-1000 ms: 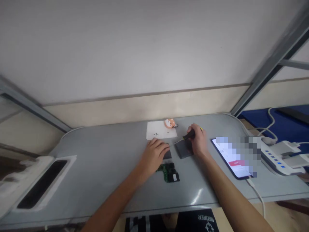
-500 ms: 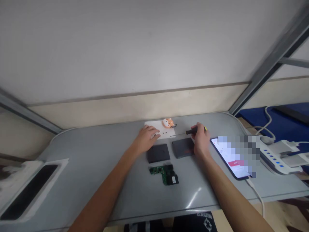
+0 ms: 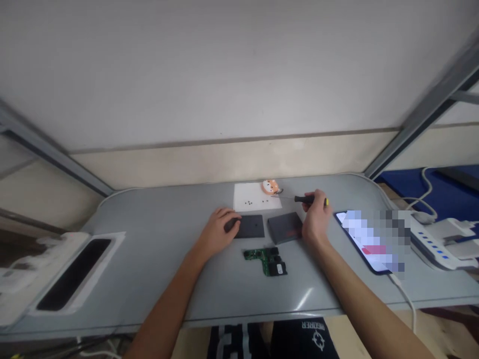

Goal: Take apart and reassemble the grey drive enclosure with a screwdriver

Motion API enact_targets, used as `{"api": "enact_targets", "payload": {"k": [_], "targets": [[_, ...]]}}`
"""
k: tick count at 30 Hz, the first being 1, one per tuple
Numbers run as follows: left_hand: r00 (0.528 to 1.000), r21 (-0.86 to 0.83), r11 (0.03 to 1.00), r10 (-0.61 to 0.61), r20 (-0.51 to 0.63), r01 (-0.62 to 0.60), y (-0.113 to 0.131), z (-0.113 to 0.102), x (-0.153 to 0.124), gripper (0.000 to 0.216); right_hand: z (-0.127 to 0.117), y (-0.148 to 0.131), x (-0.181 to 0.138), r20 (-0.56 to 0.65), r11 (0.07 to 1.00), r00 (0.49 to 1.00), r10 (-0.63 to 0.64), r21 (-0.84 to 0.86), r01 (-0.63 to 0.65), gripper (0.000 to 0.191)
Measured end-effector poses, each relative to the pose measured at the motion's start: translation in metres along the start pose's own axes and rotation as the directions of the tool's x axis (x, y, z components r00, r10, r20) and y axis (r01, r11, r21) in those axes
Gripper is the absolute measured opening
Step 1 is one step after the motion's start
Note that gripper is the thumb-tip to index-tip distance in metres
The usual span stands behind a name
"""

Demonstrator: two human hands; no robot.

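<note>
My left hand (image 3: 220,230) closes on the left end of a dark, flat rectangular cover (image 3: 251,227) lying on the table. Its thumb is in front and its fingers are behind. My right hand (image 3: 316,214) grips a screwdriver (image 3: 304,199) with a black and yellow handle, the thin shaft pointing left over the white paper. Under that wrist, a second dark case piece (image 3: 284,228) rests on the table. Small dark screws (image 3: 249,202) are scattered on the white paper (image 3: 241,192). A green circuit board (image 3: 266,260) with black parts lies nearer me.
An orange and white animal-faced object (image 3: 270,187) sits at the paper's back corner. On the right are a lit phone (image 3: 364,249) with a cable and a white power strip (image 3: 430,244). At left, a black slab (image 3: 75,274) lies on white material. A wall stands behind the table.
My left hand has come back from the paper to the dark cover and taken hold of its left end, uncovering the screws. My right hand keeps the screwdriver. The view has shifted slightly.
</note>
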State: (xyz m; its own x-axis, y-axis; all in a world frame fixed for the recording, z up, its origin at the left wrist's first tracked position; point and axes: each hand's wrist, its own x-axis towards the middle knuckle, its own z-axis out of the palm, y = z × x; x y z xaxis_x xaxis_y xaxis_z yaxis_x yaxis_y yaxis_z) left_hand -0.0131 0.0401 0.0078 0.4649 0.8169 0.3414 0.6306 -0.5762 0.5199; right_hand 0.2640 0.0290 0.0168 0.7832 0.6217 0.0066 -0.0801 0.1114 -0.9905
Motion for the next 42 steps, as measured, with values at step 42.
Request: {"api": "enact_targets", "payload": {"k": [42], "targets": [[1.000, 0.109, 0.994, -0.012, 0.003, 0.012, -0.007, -0.003, -0.010, 0.017, 0.004, 0.017, -0.039, 0.359, 0.563, 0.598, -0.717, -0.207, 0.800, 0.011]]}}
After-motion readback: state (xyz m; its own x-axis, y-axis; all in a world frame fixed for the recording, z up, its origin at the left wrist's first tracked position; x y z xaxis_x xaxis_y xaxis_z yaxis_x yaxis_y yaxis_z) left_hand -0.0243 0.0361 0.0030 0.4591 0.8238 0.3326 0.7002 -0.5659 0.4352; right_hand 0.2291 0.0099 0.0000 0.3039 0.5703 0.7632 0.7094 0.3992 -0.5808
